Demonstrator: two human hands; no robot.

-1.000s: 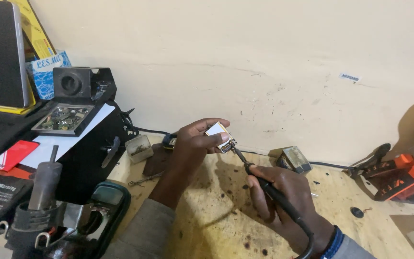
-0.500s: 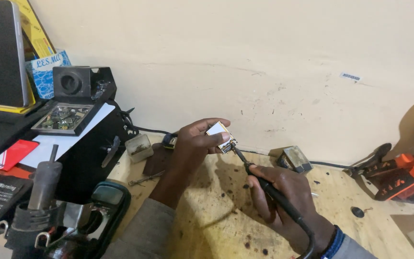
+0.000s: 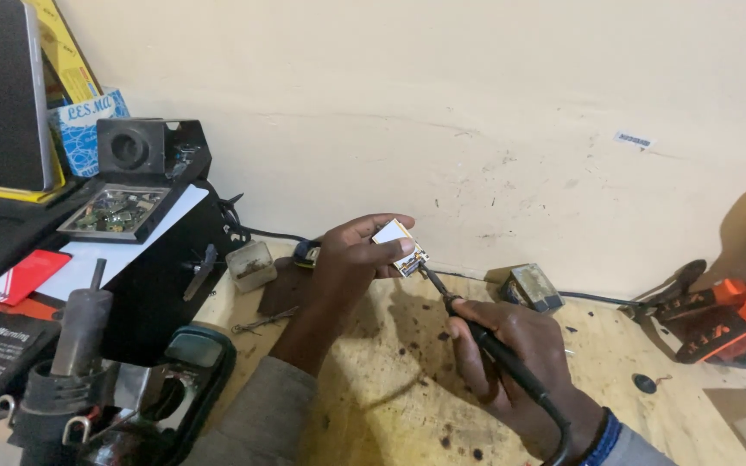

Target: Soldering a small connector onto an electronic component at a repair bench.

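- Since the earlier frames almost nothing has moved — both hands keep the same place above the table, and the small board has only tilted a little in the fingers.
- The left hand (image 3: 351, 259) is raised over the middle of the wooden table (image 3: 373, 397); its thumb and fingers are pressed on a small circuit board (image 3: 400, 247) with a white face, held in the air close to the far wall.
- The right hand (image 3: 511, 362) is nearer and to the right, curled tight around the black handle of a soldering iron (image 3: 477, 332).
- The metal tip of the iron points up and to the left and meets the lower right edge of the board; if it really touches I cannot tell.
- The iron's black cable runs down past the wrist, out at the near edge.
- Just right of the hands, by the wall, a small dark metal block (image 3: 530, 286) lies on the table.
- Far right there is an orange and black power tool (image 3: 718, 319) — a black cable goes along the wall toward it.
- On the left stands a black station (image 3: 144, 242) with a tray of small parts (image 3: 114, 211) on top, white paper under the tray.
- Between the station and the left hand a small clear box (image 3: 250, 263) sits on the table.
- Near left, a dark tool holder (image 3: 79, 380) with a grey handle standing in it.
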